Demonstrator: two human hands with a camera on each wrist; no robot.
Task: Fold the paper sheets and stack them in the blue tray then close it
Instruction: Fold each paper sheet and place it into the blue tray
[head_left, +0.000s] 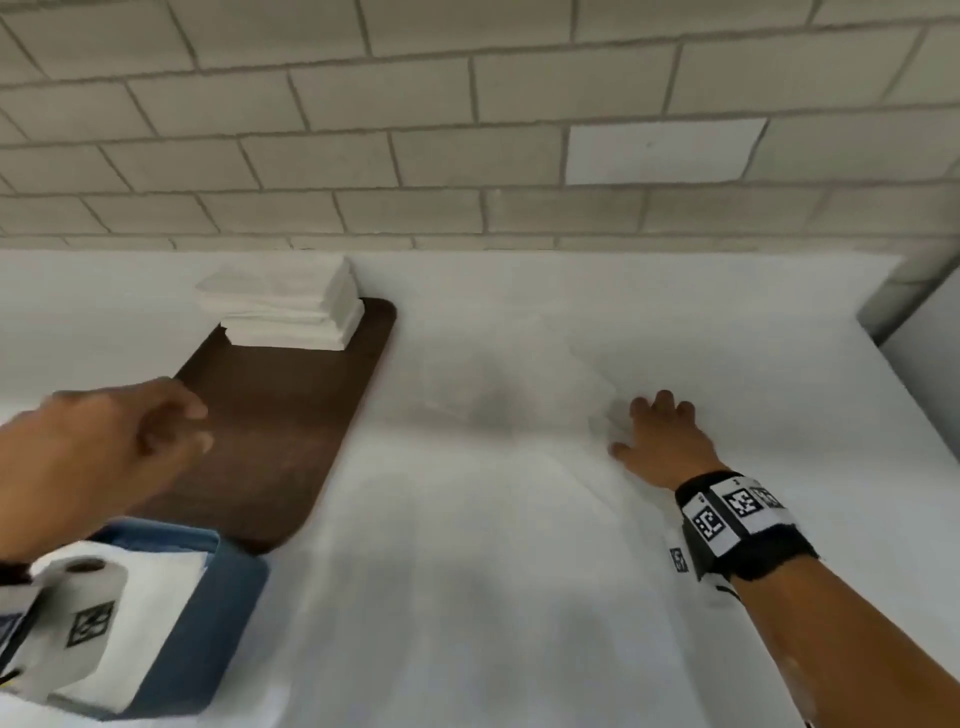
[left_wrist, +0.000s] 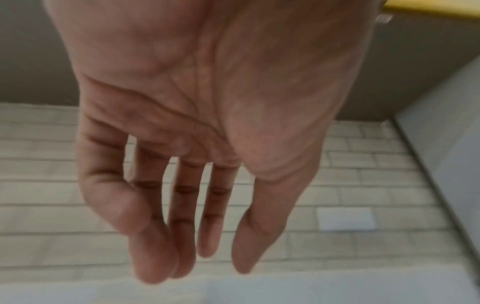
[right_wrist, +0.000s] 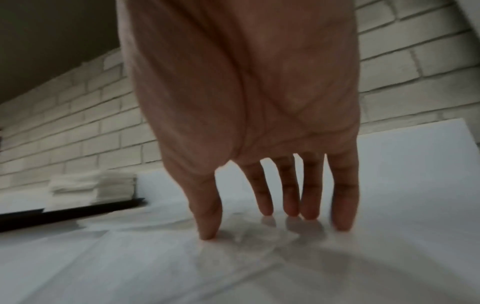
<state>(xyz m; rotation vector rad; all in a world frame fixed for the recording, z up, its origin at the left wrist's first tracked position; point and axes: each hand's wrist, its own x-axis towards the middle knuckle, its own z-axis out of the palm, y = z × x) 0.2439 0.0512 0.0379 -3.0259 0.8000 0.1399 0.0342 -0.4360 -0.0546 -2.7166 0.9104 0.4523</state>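
Observation:
A thin white paper sheet lies flat on the white table, faint against it. My right hand rests on the sheet's right corner with straight, spread fingers. In the right wrist view the right hand touches the sheet with its thumb and fingertips. My left hand hovers over the brown board, relaxed; the left hand holds nothing. A stack of white paper sheets sits at the board's far end. The open blue tray at lower left holds folded white paper.
A pale brick wall runs along the table's back edge. At the right the table ends beside a grey panel. The paper stack and board lie left of my right hand.

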